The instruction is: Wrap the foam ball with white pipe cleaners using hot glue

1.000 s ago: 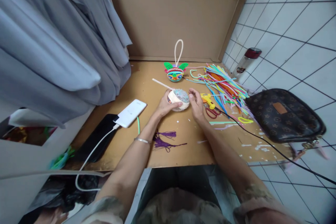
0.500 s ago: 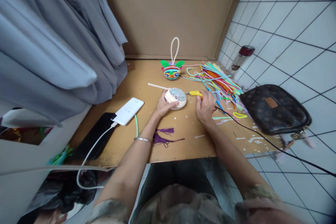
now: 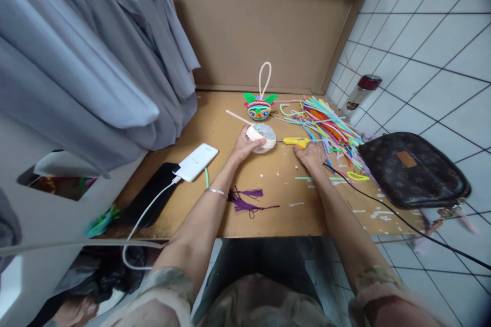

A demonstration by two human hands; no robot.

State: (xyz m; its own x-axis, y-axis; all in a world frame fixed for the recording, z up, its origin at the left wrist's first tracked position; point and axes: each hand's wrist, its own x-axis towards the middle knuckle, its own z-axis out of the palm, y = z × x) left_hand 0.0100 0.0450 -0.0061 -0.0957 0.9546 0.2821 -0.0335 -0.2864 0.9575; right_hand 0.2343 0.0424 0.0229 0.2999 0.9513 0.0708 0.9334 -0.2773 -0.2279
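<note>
My left hand (image 3: 244, 146) is closed around a round, cream-wrapped piece (image 3: 261, 144) with a pale bluish top, its thumb pressed on the near side. From behind it a thin white strip (image 3: 238, 117) sticks out to the far left. My right hand (image 3: 310, 156) grips a yellow hot glue gun (image 3: 294, 141) by the handle. The gun lies level, its metal nozzle pointing left, very close to the right side of the round piece; whether they touch I cannot tell. Beyond them sits a colourful animal-face ornament (image 3: 260, 109) with green ears and a white loop.
Many coloured fuzzy sticks (image 3: 328, 125) lie at the right, beside a dark patterned bag (image 3: 412, 168) and a bottle (image 3: 360, 94). Purple tassels (image 3: 245, 202) lie near the front. On the left are a white power bank (image 3: 197, 162) and a grey curtain (image 3: 126, 76). A black cord (image 3: 383, 204) trails right.
The whole view has shifted slightly. My right hand has moved a little lower relative to the glue gun, whose yellow body shows more fully. My left hand still holds the round piece.
</note>
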